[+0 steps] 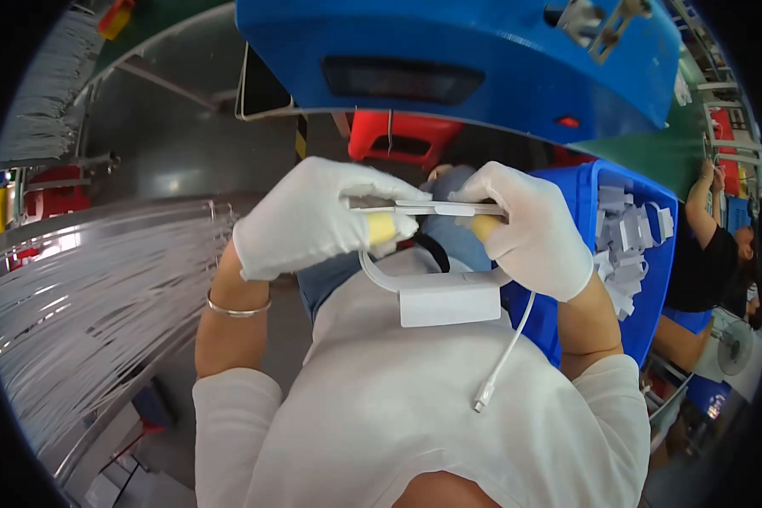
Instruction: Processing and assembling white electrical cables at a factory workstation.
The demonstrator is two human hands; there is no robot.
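In white gloves with yellow on the fingertips, both hands are raised in front of my body. My left hand [317, 220] pinches one end of a white cable [379, 273]. My right hand [535, 227] grips its other side, fingers closed. Between them, a narrow white paper piece [444, 208] lies along the stretched part of the cable. Below, a loop of cable hangs with a wider white paper sleeve [450, 305] around or against it; which one I cannot tell. A loose end with a plug [483, 398] dangles below my right hand.
At my right stands a blue bin [588, 182] holding several white paper-wrapped pieces [631, 233]. A rack of many white cables [102, 288] lies left. Ahead are a blue machine [474, 51] and a red stool [402, 135]. Another person [703, 254] sits far right.
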